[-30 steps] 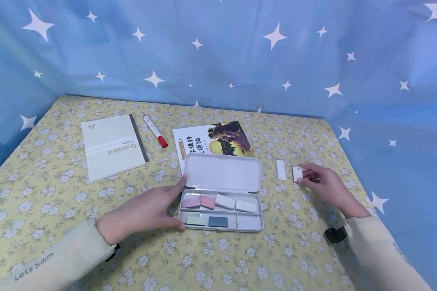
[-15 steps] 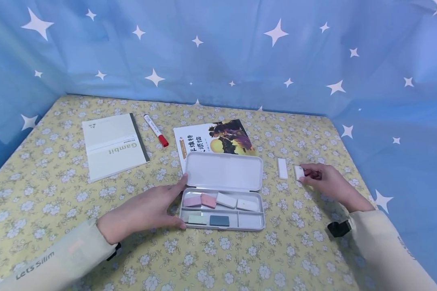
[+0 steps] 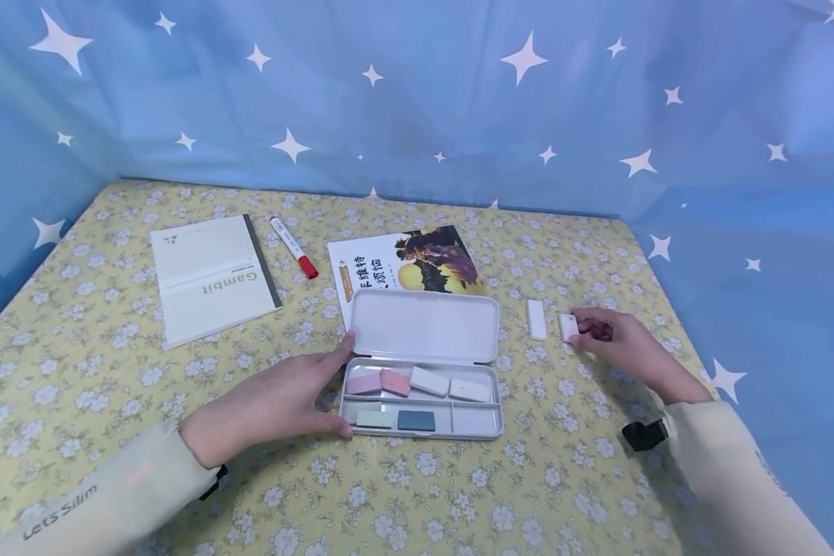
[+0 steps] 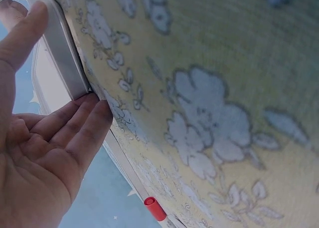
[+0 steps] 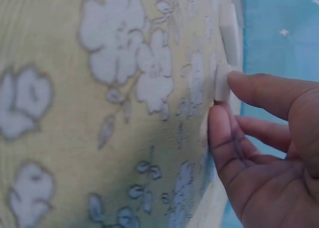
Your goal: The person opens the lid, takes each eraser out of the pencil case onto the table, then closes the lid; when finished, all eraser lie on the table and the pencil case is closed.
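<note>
An open white pencil case lies on the flowered tablecloth, its lid tipped back. My left hand rests against the case's left end, thumb by the near corner and straight fingers along the side. To the right, my right hand pinches a small white eraser between thumb and fingers, close over the cloth. A longer white eraser lies just left of it. Inside the case sit a lilac eraser, a pink eraser, two white erasers, a pale green block and a dark teal block.
Behind the case, a picture book lies partly under the lid. A notebook and a red-capped marker lie at the back left. A blue star-patterned curtain hangs behind the table.
The head view has shifted slightly. My right hand's hold on the small eraser has changed a little, its face turning slightly. The left hand stays at the case.
</note>
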`<state>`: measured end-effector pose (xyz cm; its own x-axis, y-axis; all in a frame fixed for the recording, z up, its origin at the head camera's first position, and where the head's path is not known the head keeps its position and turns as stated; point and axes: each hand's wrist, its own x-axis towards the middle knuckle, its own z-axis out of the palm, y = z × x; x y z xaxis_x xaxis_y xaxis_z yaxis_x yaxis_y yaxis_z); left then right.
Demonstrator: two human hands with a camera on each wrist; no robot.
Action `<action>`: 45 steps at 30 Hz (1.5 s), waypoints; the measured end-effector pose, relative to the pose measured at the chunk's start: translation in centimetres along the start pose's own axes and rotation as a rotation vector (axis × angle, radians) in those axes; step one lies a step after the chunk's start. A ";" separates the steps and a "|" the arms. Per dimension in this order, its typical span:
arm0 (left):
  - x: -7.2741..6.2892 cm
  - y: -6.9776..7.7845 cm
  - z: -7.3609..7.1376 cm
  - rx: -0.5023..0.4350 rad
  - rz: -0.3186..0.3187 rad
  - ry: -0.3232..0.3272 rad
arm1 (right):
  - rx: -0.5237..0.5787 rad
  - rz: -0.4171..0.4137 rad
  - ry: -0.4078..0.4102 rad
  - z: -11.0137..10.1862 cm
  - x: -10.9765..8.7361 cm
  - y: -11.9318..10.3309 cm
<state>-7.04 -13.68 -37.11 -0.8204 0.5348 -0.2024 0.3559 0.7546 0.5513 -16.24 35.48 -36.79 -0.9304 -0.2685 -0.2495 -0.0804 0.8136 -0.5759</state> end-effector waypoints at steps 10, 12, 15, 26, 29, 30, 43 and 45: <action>0.0 0.0 -0.2 0.001 0.006 0.015 | -0.041 -0.101 0.229 0.6 -0.6 -3.1; 0.0 0.0 -0.3 0.003 0.017 0.020 | -0.045 -0.174 0.284 1.2 -0.8 -4.6; 0.0 -0.1 -0.3 0.006 0.020 0.024 | -0.057 -0.323 0.301 2.1 -0.8 -6.8; -0.1 -0.2 0.0 0.022 0.024 0.043 | -0.136 -0.562 -0.143 5.5 -1.0 -12.4; -0.1 -0.1 0.0 0.025 0.025 0.046 | -0.211 -0.560 -0.181 6.3 -1.0 -12.9; -0.2 -0.1 0.0 0.025 0.025 0.046 | -0.233 -0.561 -0.186 6.5 -1.0 -13.0; -0.3 0.0 0.1 -0.016 0.005 0.010 | -0.374 -0.530 -0.230 8.3 -2.0 -13.7; -0.2 -0.1 0.2 -0.014 0.007 0.011 | -0.377 -0.535 -0.231 8.3 -2.1 -13.7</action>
<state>-6.76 -13.78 -37.27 -0.8230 0.5355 -0.1896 0.3552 0.7455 0.5640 -10.22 20.63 -34.85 -0.6318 -0.7515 -0.1902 -0.6646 0.6514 -0.3661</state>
